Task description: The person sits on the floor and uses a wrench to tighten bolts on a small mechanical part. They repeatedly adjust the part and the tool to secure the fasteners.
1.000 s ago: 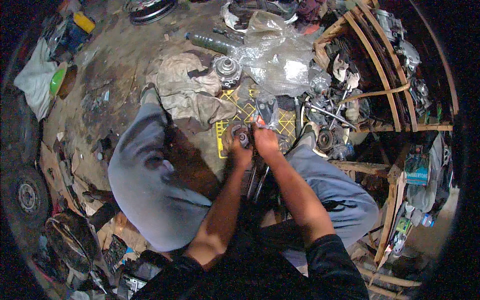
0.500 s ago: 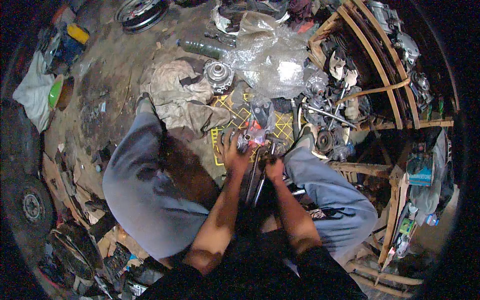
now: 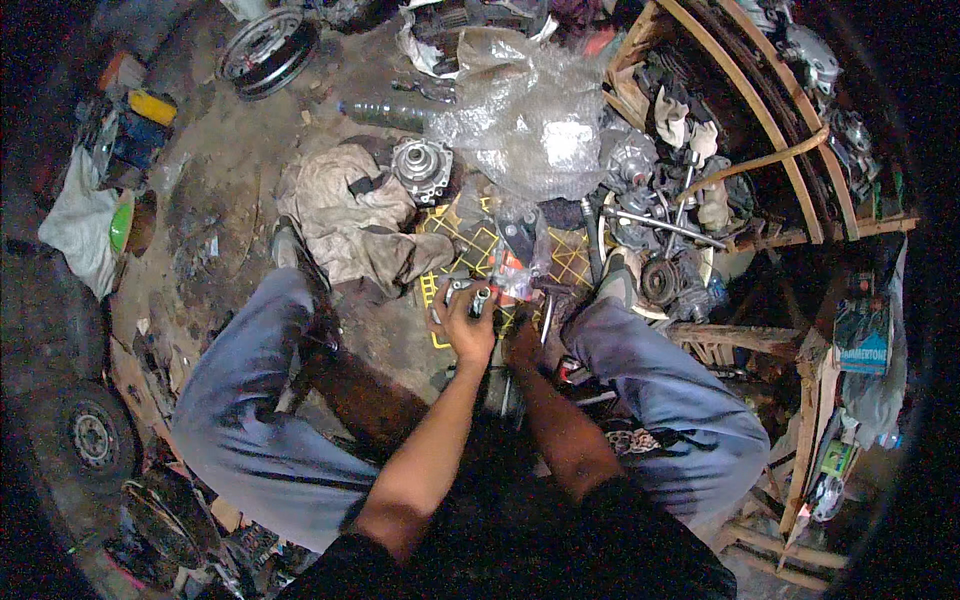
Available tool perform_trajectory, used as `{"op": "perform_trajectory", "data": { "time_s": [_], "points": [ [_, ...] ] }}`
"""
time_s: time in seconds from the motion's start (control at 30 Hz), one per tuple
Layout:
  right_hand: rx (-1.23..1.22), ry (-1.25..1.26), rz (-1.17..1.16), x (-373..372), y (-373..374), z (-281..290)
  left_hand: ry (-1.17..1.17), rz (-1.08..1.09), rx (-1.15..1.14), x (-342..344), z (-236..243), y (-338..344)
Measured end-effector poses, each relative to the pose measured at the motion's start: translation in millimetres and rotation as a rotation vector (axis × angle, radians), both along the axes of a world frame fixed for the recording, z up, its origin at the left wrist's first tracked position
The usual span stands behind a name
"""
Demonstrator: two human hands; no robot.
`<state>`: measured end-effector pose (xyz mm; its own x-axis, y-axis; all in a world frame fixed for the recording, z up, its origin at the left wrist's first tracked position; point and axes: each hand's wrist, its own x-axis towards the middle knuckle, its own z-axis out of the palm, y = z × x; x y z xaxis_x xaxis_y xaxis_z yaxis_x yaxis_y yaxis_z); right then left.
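Observation:
My left hand is curled around a small metal cylinder with a hollow end, like a socket. Another bit of shiny metal shows by its fingers. Close by on the right, my right hand is low and in deep shadow, so its fingers and anything in them cannot be made out. A metal rod-like tool lies just beyond it. Under and ahead of both hands is a black mat with a yellow grid, where a clear plastic bag and a red-and-white packet lie.
A crumpled dirty cloth and a round metal housing are ahead to the left. Bubble wrap and a plastic bottle lie beyond. Metal parts crowd the right beside a wooden frame.
My left hand has turned and now shows the metal cylinder in its fingers. My right hand has drawn slightly left, and the long shiny rods between my forearms are mostly out of sight.

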<state>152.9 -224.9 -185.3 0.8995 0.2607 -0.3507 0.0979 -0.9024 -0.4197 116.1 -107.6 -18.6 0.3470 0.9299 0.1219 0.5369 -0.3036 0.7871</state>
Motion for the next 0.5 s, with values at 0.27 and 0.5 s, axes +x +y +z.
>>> {"op": "perform_trajectory", "data": {
  "time_s": [0.27,0.5],
  "points": [
    [0.751,-0.289,-0.219,20.7,56.2,149.0,-0.063,0.039,0.045,-4.9,-14.9,2.6],
    [0.856,-0.33,0.294,106.8,99.4,338.5,-0.167,-0.008,-0.052,-8.1,-26.5,5.5]
  ]
}}
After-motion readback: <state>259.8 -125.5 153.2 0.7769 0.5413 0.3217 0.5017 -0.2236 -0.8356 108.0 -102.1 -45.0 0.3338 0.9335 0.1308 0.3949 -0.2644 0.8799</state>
